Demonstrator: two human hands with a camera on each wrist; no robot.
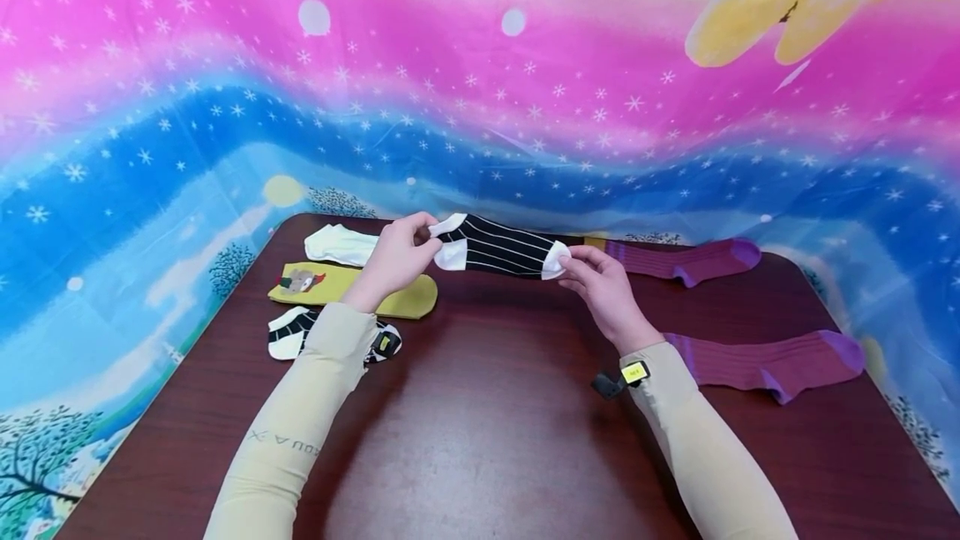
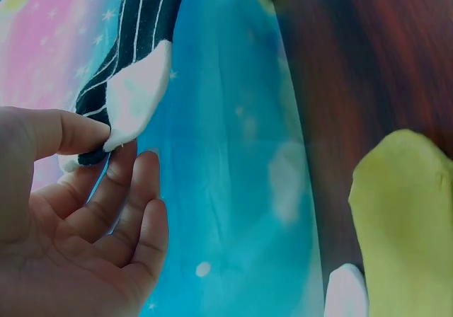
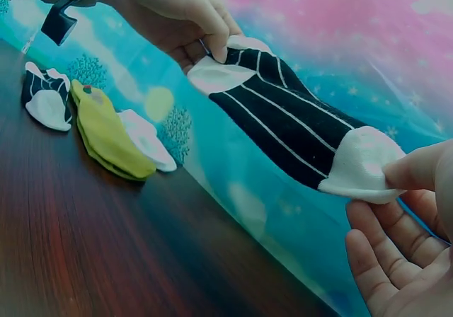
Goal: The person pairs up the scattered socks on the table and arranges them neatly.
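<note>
A black ankle sock (image 1: pixel 510 247) with white stripes, white heel and white toe is stretched between both hands above the table. My left hand (image 1: pixel 399 258) pinches it at the heel and cuff end, thumb against fingers, as the left wrist view shows up close. At the other end, my right hand (image 1: pixel 602 290) pinches the white toe between thumb and fingers. In the right wrist view the whole striped sock (image 3: pixel 283 119) slants down from the left hand (image 3: pixel 187 23) to the right hand (image 3: pixel 403 239).
On the left of the table (image 1: pixel 480 440) lie a white sock (image 1: pixel 337 246), yellow-green socks (image 1: pixel 408 297) with an animal picture and another black-and-white sock (image 1: pixel 288 336), partly behind the left arm. Two maroon socks with purple toes, one far (image 1: pixel 660 261) and one nearer (image 1: pixel 787 365), lie right. A printed curtain (image 1: pixel 480 123) hangs behind.
</note>
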